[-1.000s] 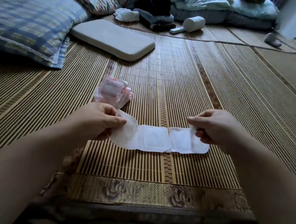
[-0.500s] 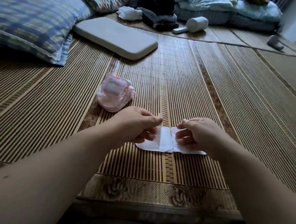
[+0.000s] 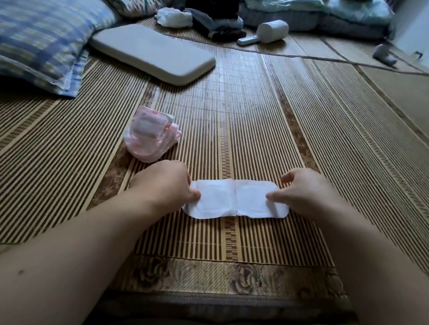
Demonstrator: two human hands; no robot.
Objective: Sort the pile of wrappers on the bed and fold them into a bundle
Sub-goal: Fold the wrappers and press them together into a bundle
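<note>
On bamboo mat (image 3: 262, 115), white wrapper (image 3: 231, 199) flat; left grip (image 3: 163, 184), right grip (image 3: 308, 191) pinching its opposite ends.

A striped bamboo mat (image 3: 262, 115) is spread out. A blue checked pillow (image 3: 34, 30) and a flat grey cushion (image 3: 152, 51) are laid at its far left; dark clothes (image 3: 213, 12) are heaped beyond.
</note>
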